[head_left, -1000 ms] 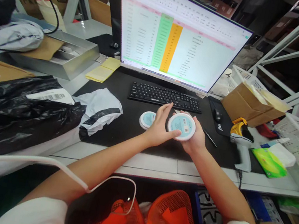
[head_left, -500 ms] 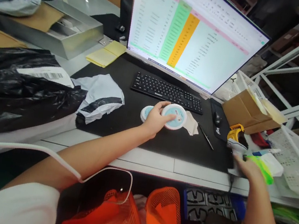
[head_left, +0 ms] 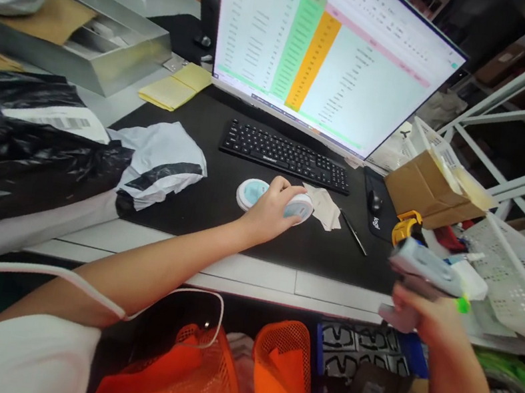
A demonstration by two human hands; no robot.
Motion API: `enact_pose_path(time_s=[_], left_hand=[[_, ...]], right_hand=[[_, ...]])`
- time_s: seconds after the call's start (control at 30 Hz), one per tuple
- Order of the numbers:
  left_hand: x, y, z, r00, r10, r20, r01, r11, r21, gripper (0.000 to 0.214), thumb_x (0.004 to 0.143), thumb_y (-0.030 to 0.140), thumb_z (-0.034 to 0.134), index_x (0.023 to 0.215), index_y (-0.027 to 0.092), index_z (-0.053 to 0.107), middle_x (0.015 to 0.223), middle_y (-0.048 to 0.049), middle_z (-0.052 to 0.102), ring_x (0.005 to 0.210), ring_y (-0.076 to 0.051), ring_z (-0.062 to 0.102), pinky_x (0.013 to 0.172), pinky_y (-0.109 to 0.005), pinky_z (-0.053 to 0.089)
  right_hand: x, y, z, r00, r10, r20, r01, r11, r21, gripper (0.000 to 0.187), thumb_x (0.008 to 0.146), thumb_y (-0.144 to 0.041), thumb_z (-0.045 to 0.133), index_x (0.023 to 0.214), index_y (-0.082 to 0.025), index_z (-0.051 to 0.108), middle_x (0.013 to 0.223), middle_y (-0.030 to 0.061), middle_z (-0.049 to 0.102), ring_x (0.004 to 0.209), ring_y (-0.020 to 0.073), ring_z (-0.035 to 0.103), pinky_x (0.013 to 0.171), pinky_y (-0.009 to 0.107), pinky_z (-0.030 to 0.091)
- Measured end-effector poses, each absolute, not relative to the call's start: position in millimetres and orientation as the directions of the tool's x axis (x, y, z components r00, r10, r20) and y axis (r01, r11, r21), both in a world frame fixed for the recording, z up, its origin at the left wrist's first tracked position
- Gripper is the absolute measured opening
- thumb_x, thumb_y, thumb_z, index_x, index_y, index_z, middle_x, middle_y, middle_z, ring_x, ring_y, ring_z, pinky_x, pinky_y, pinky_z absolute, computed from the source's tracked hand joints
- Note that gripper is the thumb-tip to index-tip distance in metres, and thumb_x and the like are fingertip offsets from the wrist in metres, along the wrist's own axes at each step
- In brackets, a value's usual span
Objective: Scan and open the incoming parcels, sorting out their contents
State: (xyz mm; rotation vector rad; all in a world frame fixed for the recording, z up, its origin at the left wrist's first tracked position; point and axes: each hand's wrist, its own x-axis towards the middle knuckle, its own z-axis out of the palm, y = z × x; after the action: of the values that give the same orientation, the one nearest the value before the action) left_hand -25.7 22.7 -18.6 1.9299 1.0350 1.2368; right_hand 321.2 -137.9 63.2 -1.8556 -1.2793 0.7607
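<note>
My left hand (head_left: 270, 217) is closed on a round white container (head_left: 306, 207) with a light blue label, held tilted above the black desk mat (head_left: 283, 249). Just left of these fingers, a second round container (head_left: 247, 194) of the same look lies on the mat, partly hidden by the hand. A crumpled beige scrap (head_left: 325, 210) and a slim dark pen (head_left: 353, 233) lie to the right. My right hand (head_left: 434, 316) grips the handle of a grey handheld barcode scanner (head_left: 428, 265), raised over the desk's right edge. The scanner is blurred, its nose pointing left.
Behind the containers are a keyboard (head_left: 285, 154) and a lit monitor (head_left: 365, 72). A mouse (head_left: 374, 202), cardboard box (head_left: 433, 193), yellow tape dispenser (head_left: 405, 227) and white basket (head_left: 518, 269) stand right. A black plastic parcel (head_left: 19, 160) and a white bag (head_left: 162, 158) lie left.
My right hand has lifted the scanner from beside the tape dispenser. The container in my left hand has tilted from facing me and come down a little. The view has shifted slightly.
</note>
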Motion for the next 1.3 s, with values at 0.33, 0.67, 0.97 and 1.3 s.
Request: enact_pose_path(time_s=[0.33, 0.67, 0.97, 1.3], left_hand=[[-49, 45, -3, 0.213, 0.914, 0.345, 0.489, -0.405, 0.773, 0.068, 0.076, 0.023, 0.084, 0.141, 0.021, 0.064, 0.134, -0.0093, 0.050, 0.129, -0.027, 0.058, 0.123, -0.043, 0.043], [-92, 78, 6, 0.473, 0.881, 0.018, 0.742, -0.409, 0.531, 0.063, 0.090, 0.039, 0.059, 0.150, 0.019, 0.062, 0.151, -0.0151, 0.059, 0.142, -0.038, 0.052, 0.122, -0.052, 0.040], [-78, 52, 13, 0.494, 0.864, -0.090, 0.850, -0.460, 0.256, 0.097, 0.081, 0.047, 0.079, 0.166, 0.024, 0.040, 0.161, -0.0182, 0.044, 0.140, -0.042, 0.050, 0.112, -0.053, 0.049], [-75, 50, 11, 0.483, 0.874, -0.057, 0.851, -0.454, 0.263, 0.090, 0.084, 0.039, 0.076, 0.165, 0.022, 0.041, 0.157, -0.0187, 0.046, 0.138, -0.042, 0.050, 0.110, -0.052, 0.050]], right_hand=[[278, -111, 46, 0.315, 0.944, -0.098, 0.533, -0.261, -0.805, 0.045, 0.066, -0.049, 0.089, 0.098, -0.019, 0.076, 0.069, 0.0071, 0.072, 0.059, 0.0268, 0.067, 0.053, 0.037, 0.057], [429, -85, -17, 0.490, 0.805, 0.334, 0.871, -0.471, -0.141, 0.043, 0.085, -0.064, 0.057, 0.071, -0.024, 0.065, 0.089, 0.0230, 0.071, 0.095, 0.0427, 0.068, 0.086, 0.055, 0.053], [246, 59, -12, -0.124, 0.949, 0.291, 0.931, 0.213, -0.296, 0.035, 0.096, -0.037, 0.056, 0.117, -0.013, 0.073, 0.125, 0.0184, 0.071, 0.120, 0.0306, 0.063, 0.107, 0.042, 0.047], [202, 128, -30, 0.042, 0.944, 0.326, 0.996, -0.014, -0.087, 0.052, 0.107, -0.048, 0.047, 0.131, -0.009, 0.072, 0.129, 0.0248, 0.065, 0.124, 0.0400, 0.050, 0.104, 0.055, 0.034]])
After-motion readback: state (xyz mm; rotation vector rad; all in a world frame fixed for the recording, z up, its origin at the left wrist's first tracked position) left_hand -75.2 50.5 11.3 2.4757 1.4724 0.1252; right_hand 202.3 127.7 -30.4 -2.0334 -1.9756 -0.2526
